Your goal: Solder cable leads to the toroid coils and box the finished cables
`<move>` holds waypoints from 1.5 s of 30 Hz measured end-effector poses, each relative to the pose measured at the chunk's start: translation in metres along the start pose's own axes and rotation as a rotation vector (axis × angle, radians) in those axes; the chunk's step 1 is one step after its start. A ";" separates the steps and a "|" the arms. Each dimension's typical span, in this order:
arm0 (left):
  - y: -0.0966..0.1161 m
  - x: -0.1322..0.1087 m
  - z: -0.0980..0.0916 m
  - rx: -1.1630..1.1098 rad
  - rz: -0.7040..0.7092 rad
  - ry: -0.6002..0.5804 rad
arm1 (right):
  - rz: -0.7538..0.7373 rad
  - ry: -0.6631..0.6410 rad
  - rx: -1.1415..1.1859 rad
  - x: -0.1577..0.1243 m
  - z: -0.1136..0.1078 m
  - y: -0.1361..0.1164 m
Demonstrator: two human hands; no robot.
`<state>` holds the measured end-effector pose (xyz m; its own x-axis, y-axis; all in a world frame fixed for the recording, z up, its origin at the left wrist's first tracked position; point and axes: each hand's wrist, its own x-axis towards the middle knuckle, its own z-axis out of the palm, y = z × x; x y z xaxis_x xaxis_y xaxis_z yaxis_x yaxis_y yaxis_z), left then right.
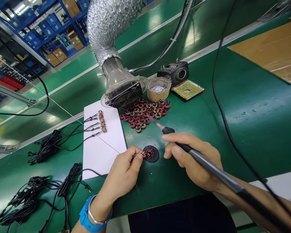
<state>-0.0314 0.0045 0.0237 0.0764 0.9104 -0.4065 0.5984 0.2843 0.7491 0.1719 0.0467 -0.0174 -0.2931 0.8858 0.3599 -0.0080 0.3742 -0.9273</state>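
Observation:
My left hand [124,171] is closed, its thumb and forefinger pinching thin coloured wire ends beside a small red-and-black ring coil [149,153]. That coil lies on a round black pad [155,158]. A black cable [94,171] runs under this hand, and a thin pale strand [106,142] comes down to it from the upper left. Held like a pen in my right hand [196,161] is a soldering iron [206,161]. Its tip points up and left, above the table and apart from the coil. Behind the pad lies a heap of similar ring coils [145,113].
A fume extractor hood [123,87] hangs over the heap. Behind are a bowl of silvery bits [158,94], a black iron stand [177,72] and a yellow sponge [188,90]. White paper [104,155] carries several wired coils [102,121]. Bundled black cables [48,142] lie left; cardboard [269,48] lies right.

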 end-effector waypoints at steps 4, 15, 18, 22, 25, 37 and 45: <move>0.000 0.001 0.001 0.013 0.001 0.015 | -0.196 -0.064 -0.094 0.009 0.003 -0.007; -0.002 0.002 0.004 -0.010 -0.006 0.044 | 0.009 0.036 -0.010 -0.016 -0.020 -0.003; -0.001 0.002 0.004 -0.011 -0.025 0.042 | 0.017 0.010 0.029 -0.020 -0.020 0.002; 0.000 0.003 0.005 -0.028 -0.031 0.039 | 0.006 -0.008 0.075 -0.018 -0.019 0.003; 0.001 0.003 0.005 -0.030 -0.034 0.033 | 0.009 -0.041 0.068 -0.017 -0.019 0.002; 0.001 0.004 0.004 -0.031 -0.050 0.029 | 0.007 -0.006 0.139 -0.019 -0.020 0.003; 0.002 0.004 0.003 -0.031 -0.039 0.028 | 0.002 -0.021 0.126 -0.017 -0.020 0.002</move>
<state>-0.0274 0.0078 0.0221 0.0314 0.9064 -0.4213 0.5754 0.3283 0.7491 0.1965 0.0375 -0.0233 -0.3130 0.8802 0.3567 -0.1268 0.3335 -0.9342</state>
